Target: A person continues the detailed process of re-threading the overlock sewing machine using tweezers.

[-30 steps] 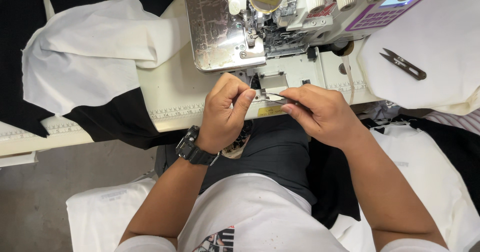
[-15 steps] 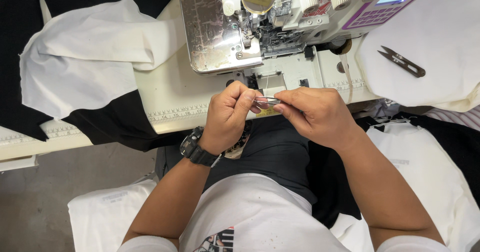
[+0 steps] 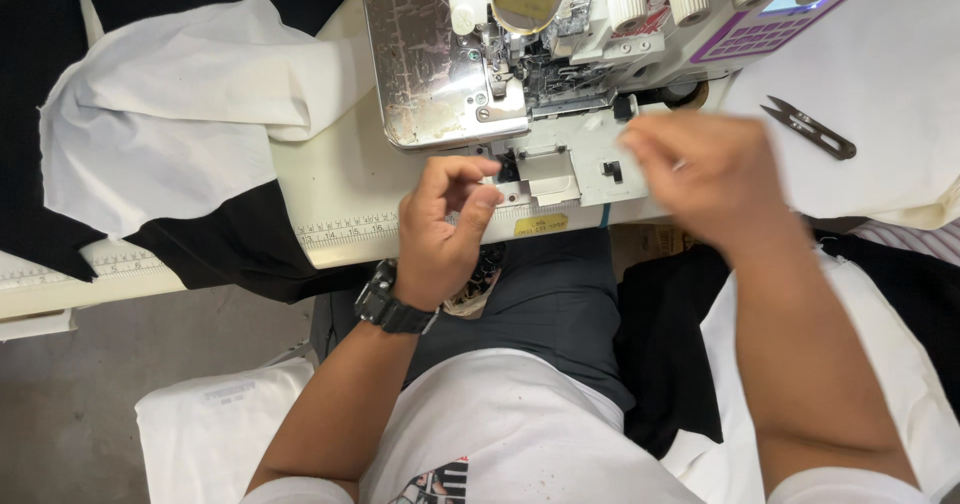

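Sewing machine (image 3: 540,94), hands now apart, left (image 3: 445,224) pinched empty, right (image 3: 705,179) blurred, grip unclear

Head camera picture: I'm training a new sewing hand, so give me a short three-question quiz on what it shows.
1. True or false: the thread snips lie on white cloth to the right of the sewing machine.
2. Which wrist wears the black watch? A) left B) right
3. Fill in: the left hand is at the table's front edge, just below the machine's metal ____.

Key
1. True.
2. A: the watch is on the left wrist; the blurred right hand has none showing.
3. Plate; whether the pinched fingers hold anything cannot be told.
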